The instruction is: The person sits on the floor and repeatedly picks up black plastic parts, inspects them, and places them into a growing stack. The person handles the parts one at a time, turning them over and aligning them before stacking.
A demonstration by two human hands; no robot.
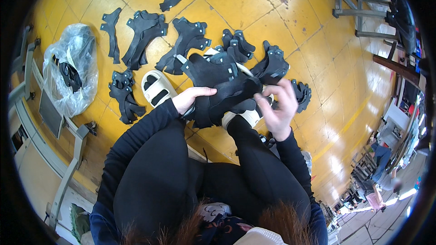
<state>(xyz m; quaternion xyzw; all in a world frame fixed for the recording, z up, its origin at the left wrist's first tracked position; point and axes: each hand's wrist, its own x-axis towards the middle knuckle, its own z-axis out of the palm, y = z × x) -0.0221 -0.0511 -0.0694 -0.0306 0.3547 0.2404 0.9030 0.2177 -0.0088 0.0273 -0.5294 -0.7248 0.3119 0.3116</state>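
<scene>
Over my lap and feet I hold a bundle of black cut fabric pieces (218, 75), several layers thick with small pale tags. My left hand (193, 99) grips its near left side, thumb lying on top. At the bundle's right edge, my right hand (279, 109) has its fingers curled, thumb and fingertips pinching the end of a black strip. Part of the bundle covers whatever lies under it. A cream slipper (158, 87) shows left of the bundle; another slipper (249, 117) is partly hidden beneath it.
Several piles of similar black pieces (144, 36) lie on the yellow tiled floor (313, 54). A clear plastic bag (72, 70) with black pieces inside sits left, beside a grey metal frame (68, 163). Metal stands (359, 7) are at the far right, with people in the distance.
</scene>
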